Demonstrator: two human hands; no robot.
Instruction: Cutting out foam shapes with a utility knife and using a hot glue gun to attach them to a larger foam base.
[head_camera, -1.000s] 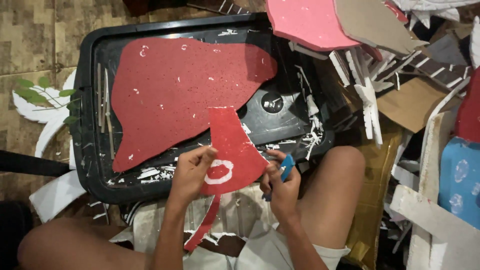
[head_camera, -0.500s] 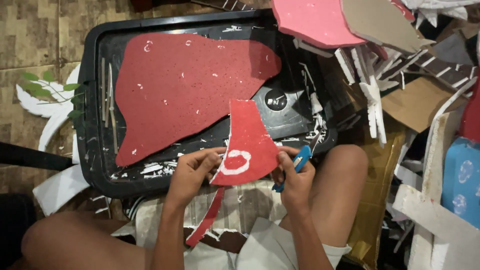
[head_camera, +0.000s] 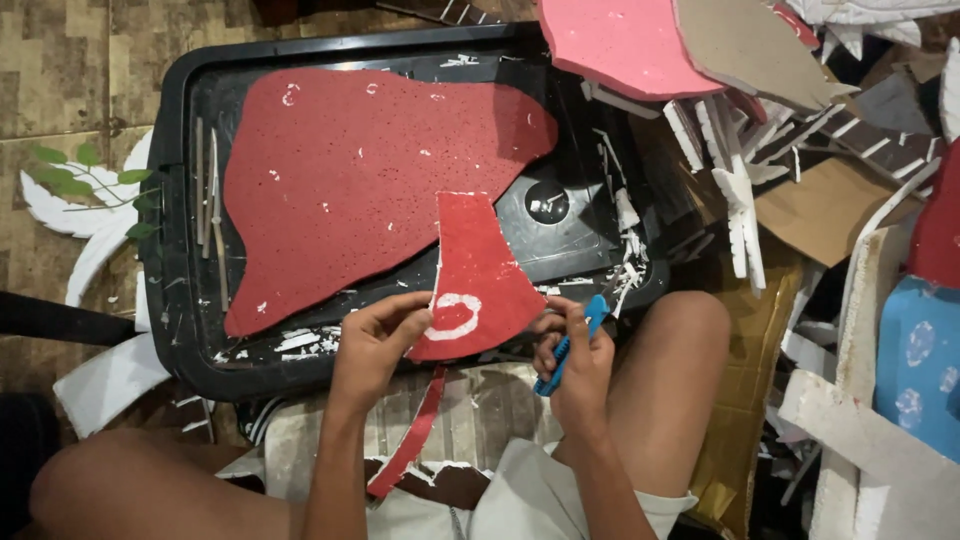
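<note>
Head view
Left hand (head_camera: 375, 340): its fingers (head_camera: 412, 312) are pinched on the left edge of the small red foam piece (head_camera: 472, 275), just beside the white ring drawn on it.
Right hand (head_camera: 575, 365): its fingers (head_camera: 560, 310) are curled tight around a blue cutter (head_camera: 570, 345), whose tip is held at the right edge of the same piece.
Small red foam piece: it is held between the two sets of fingers, over the near rim of the black tray (head_camera: 175, 200), with its narrow end pointing away from the person.
Red strip (head_camera: 410, 440): a thin tail is seen hanging below the left fingers, down across the lap.
Large red foam sheet (head_camera: 350, 180): it is laid flat in the tray, beyond and to the left of the left fingers, speckled with white crumbs.
White scraps (head_camera: 630, 260): they are scattered in the tray, just beyond the right fingers.
Pink foam sheet (head_camera: 620, 45): it is seen far beyond the right fingers, overlapping the tray's far corner.
Cardboard and white offcuts (head_camera: 820, 210): they are piled well to the right of the right fingers.
Blue foam piece (head_camera: 920, 360): it lies at the far right edge.
</note>
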